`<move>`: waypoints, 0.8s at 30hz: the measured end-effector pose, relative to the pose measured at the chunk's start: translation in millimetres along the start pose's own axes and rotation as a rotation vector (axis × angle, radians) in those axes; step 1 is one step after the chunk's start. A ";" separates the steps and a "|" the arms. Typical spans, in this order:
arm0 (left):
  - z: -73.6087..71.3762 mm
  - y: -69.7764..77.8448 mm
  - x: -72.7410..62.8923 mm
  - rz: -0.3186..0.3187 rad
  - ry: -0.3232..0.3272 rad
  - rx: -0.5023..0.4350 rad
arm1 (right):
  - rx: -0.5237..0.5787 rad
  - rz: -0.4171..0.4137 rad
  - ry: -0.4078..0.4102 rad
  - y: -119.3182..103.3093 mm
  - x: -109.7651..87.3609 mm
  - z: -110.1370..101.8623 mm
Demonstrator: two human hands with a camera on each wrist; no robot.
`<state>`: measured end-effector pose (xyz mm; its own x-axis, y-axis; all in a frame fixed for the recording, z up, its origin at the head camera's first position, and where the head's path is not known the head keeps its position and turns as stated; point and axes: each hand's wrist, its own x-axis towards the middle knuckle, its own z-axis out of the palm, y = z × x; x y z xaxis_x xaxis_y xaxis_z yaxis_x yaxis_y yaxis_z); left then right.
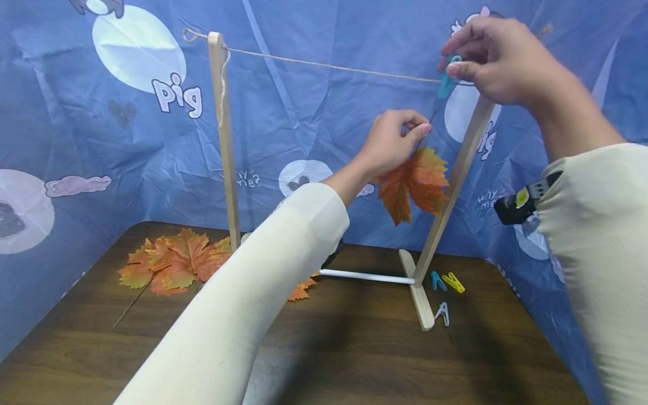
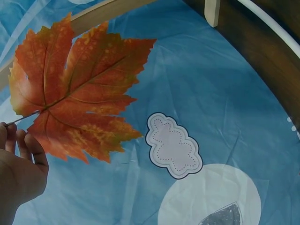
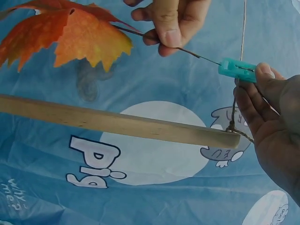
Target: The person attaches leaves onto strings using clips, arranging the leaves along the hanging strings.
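Note:
An orange artificial maple leaf (image 1: 412, 183) hangs below my left hand (image 1: 397, 140), which pinches its thin dark stem between thumb and fingers. In the left wrist view the leaf (image 2: 75, 93) is spread flat beside that hand (image 2: 21, 164). My right hand (image 1: 506, 62) pinches a teal clothespin (image 1: 446, 79) at the string (image 1: 329, 66), close to the right post. The right wrist view has the clothespin (image 3: 236, 70) lying across the string, with the tip of the leaf stem (image 3: 187, 51) right at its jaw end.
A wooden frame with a left post (image 1: 225, 140) and right post (image 1: 455, 185) carries the string. A white bar (image 1: 367, 275) joins its feet. More maple leaves (image 1: 177, 261) lie at the table's left. Blue (image 1: 437, 281), yellow (image 1: 454, 283) and white (image 1: 442, 313) clothespins lie by the right foot.

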<state>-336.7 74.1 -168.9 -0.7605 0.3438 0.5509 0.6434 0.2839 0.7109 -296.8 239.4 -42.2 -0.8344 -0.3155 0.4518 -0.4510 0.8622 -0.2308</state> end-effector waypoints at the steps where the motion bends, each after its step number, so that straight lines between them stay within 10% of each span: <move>1: -0.1 0.3 0.3 0.000 0.003 -0.002 | 0.006 0.000 -0.007 0.2 0.2 0.4; 24: 0.1 7.8 1.7 0.014 0.044 -0.031 | 0.091 0.018 -0.055 8.8 0.9 -1.8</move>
<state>-332.9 77.0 -162.4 -0.7552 0.3074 0.5790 0.6513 0.2515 0.7159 -301.0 247.3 -42.3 -0.8577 -0.3241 0.3992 -0.4608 0.8289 -0.3172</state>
